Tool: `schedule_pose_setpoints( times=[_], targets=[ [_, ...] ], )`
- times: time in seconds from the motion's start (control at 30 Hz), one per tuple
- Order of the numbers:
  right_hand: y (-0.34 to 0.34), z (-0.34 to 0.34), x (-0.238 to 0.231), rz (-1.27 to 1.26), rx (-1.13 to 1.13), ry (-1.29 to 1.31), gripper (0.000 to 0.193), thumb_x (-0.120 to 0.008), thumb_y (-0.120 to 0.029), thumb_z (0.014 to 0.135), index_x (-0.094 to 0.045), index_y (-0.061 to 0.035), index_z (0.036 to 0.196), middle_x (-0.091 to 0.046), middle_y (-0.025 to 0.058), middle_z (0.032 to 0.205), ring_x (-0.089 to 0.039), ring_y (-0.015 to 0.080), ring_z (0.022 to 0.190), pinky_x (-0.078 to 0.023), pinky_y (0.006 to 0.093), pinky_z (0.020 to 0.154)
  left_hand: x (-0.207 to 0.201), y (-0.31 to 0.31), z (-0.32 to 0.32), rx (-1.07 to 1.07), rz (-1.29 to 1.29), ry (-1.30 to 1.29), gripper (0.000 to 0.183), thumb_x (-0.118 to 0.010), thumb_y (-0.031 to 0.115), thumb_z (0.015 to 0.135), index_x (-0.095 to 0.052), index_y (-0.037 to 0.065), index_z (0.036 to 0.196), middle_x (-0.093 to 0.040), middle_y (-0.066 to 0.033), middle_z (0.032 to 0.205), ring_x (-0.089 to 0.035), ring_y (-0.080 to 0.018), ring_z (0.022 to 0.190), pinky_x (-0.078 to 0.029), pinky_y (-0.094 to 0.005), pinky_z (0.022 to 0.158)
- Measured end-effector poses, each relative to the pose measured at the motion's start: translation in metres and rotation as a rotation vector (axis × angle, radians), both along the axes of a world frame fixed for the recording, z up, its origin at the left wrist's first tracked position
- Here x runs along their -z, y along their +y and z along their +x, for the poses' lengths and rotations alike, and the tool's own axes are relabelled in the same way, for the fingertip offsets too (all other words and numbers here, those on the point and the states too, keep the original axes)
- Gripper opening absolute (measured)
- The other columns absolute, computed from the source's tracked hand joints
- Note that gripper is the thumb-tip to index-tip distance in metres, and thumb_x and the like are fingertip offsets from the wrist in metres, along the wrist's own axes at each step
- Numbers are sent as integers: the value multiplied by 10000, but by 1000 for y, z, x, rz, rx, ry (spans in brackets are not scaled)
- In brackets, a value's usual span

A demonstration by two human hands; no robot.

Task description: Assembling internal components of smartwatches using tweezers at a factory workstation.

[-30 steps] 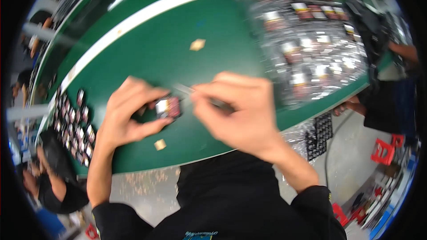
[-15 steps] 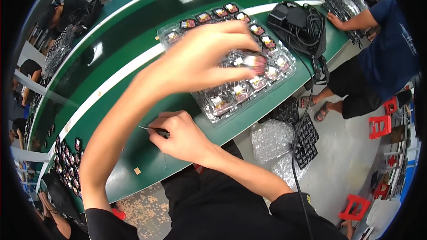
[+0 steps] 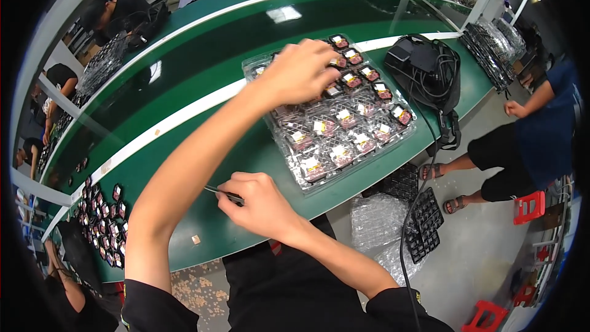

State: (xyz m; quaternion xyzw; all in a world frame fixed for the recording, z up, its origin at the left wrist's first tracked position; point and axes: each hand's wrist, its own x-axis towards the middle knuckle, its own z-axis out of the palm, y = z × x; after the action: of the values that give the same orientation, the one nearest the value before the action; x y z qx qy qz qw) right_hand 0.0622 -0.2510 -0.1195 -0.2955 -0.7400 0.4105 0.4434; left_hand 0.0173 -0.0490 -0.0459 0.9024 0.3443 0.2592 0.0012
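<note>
My left hand (image 3: pixel 307 72) is over a clear plastic tray (image 3: pixel 301 179) of small black-edged modules with pink and white faces. Its fingers are bent and spread, with the tips beside a module (image 3: pixel 337 60); any contact is hard to make out. A separate black-edged module (image 3: pixel 401 114) sits in the tray's right corner. Closer to my body, over the green table (image 3: pixel 246 240), my right hand (image 3: pixel 255 204) is closed around a thin metal tool (image 3: pixel 215 189), perhaps tweezers. Its tip points left, towards my left forearm.
Many loose modules (image 3: pixel 104 224) are heaped at the table's left end. A black bag with cables (image 3: pixel 424 64) lies right of the tray. Black trays (image 3: pixel 425 221) and clear plastic (image 3: pixel 375 218) are on the floor. A person (image 3: pixel 547 123) stands at right.
My left hand has moved from the tray's right part to its far middle, and the module blurred at its fingertips is gone from them. My right hand keeps the tool. The view has shifted.
</note>
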Motion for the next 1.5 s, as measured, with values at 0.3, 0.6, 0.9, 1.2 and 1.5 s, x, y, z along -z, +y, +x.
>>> schedule_pose_setpoints(
  times=[0.3, 0.6, 0.9, 1.2, 1.5],
  targets=[
    [-1, 1, -5, -8, -5, -25, 137, -794, -64, 941, -832, 30, 1033, -732, 142, 811, -726, 293, 661, -544, 393, 608, 27, 36, -83, -288, -403, -281, 367, -532, 250, 1139, -717, 6, 1342, -762, -228, 1312, -691, -442, 1281, -528, -530, 1109],
    [-6, -9, -16, -44, -22, -60, 131, -783, -61, 944, -826, 28, 1030, -715, 151, 789, -701, 272, 647, -536, 390, 607, 20, 29, -137, -360, -310, -371, 460, -516, 324, 1161, -711, 2, 1426, -790, -211, 1306, -736, -357, 1262, -558, -442, 1089],
    [-5, -4, -22, 18, 25, -106, 134, -820, -18, 921, -833, 57, 1032, -690, 131, 736, -668, 201, 600, -492, 343, 571, 36, -80, -399, -1054, -143, 214, 387, -570, 287, 1089, -729, 121, 1400, -721, -184, 1419, -673, -402, 1321, -547, -528, 1126],
    [-7, -5, -22, 6, 34, -157, 142, -832, -28, 915, -834, 62, 1025, -660, 111, 703, -610, 162, 566, -441, 330, 534, 65, -231, -610, -1369, -121, 222, 362, -626, 312, 1106, -715, 113, 1395, -695, -183, 1347, -619, -447, 1317, -526, -546, 1113],
    [-9, -11, -23, 21, 84, -216, 127, -838, -17, 916, -835, 53, 1021, -607, 71, 672, -529, 112, 547, -371, 303, 513, 36, -209, -388, -550, -221, -179, 521, -829, 194, 989, -663, 43, 1460, -724, -164, 1216, -707, -318, 1120, -561, -451, 1035]
  ],
)
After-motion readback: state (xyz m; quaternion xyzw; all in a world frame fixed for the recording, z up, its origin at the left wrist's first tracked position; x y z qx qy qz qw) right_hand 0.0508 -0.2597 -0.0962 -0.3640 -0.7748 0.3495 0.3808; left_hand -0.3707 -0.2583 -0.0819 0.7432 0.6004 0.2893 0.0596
